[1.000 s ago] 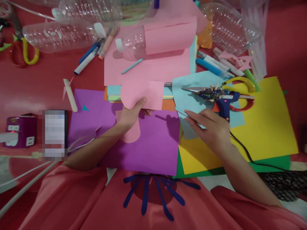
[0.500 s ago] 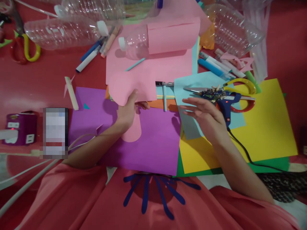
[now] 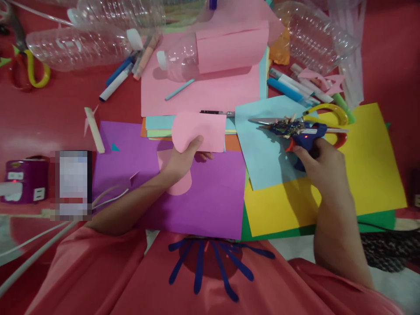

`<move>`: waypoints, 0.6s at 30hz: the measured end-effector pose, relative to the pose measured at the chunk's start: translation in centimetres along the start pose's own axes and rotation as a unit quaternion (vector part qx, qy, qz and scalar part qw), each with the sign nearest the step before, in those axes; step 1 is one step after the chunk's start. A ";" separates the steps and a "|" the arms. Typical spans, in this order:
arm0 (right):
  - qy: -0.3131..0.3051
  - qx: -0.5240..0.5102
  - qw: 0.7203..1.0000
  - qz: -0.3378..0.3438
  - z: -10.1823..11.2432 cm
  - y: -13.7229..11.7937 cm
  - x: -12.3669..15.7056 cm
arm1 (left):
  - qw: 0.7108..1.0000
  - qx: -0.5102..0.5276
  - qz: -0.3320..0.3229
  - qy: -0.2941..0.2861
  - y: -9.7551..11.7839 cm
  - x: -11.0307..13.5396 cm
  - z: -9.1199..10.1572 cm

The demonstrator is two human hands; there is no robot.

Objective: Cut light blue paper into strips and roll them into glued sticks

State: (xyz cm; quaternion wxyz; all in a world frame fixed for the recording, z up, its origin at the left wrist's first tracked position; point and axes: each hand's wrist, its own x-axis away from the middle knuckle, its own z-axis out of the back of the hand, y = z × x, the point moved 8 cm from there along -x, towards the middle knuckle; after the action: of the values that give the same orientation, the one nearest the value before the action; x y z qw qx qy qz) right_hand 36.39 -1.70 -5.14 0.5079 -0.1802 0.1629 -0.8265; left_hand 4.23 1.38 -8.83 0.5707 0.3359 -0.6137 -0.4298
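Observation:
My left hand (image 3: 185, 159) pinches a pink paper cutout (image 3: 200, 127) with one rounded end, thumb on top and fingers beneath. Under that wrist, a second pink cutout (image 3: 180, 183) lies on the purple paper (image 3: 213, 197), partly hidden by my arm. My right hand (image 3: 323, 164) is wrapped round the handle of a blue glue gun (image 3: 308, 135) with a small red light. Its nozzle end, crusted with dark glittery bits, points left. Scissors (image 3: 339, 114) with yellow and red handles lie behind it on light blue paper (image 3: 265, 162).
A bottle wrapped in pink paper (image 3: 232, 48) lies at the back. Clear plastic bottles (image 3: 78, 48) and markers (image 3: 114, 85) flank it. Yellow paper (image 3: 367, 175) spreads at right. A phone (image 3: 74, 183) and a purple power adapter (image 3: 24, 177) sit at left.
My right hand has moved right and down and closed round the glue gun's handle. My left hand has shifted right and slightly down with the pink cutout, which now appears turned.

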 end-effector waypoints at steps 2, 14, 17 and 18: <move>0.002 -0.110 0.994 -0.025 -0.3 0.1 0.1 | 1.000 -0.008 -0.001 -0.004 -0.1 0.0 0.0; -0.260 -0.460 0.849 0.028 -4.6 -8.5 1.9 | 0.999 -0.045 0.003 0.009 0.0 -0.1 0.4; -0.268 -0.433 0.857 0.072 -6.0 -8.8 1.9 | 0.999 -0.042 0.001 0.025 0.0 -0.1 0.6; -0.263 -0.425 0.862 0.081 -6.4 -8.6 1.8 | 0.999 -0.043 0.004 0.031 0.0 -0.1 0.7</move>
State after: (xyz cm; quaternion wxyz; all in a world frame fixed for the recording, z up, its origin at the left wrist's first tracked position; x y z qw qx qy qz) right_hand 25.90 0.94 -6.66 0.4710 -0.5754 0.3731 -0.5549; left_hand 3.53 1.56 -8.90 0.6051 0.3213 -0.5780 -0.4433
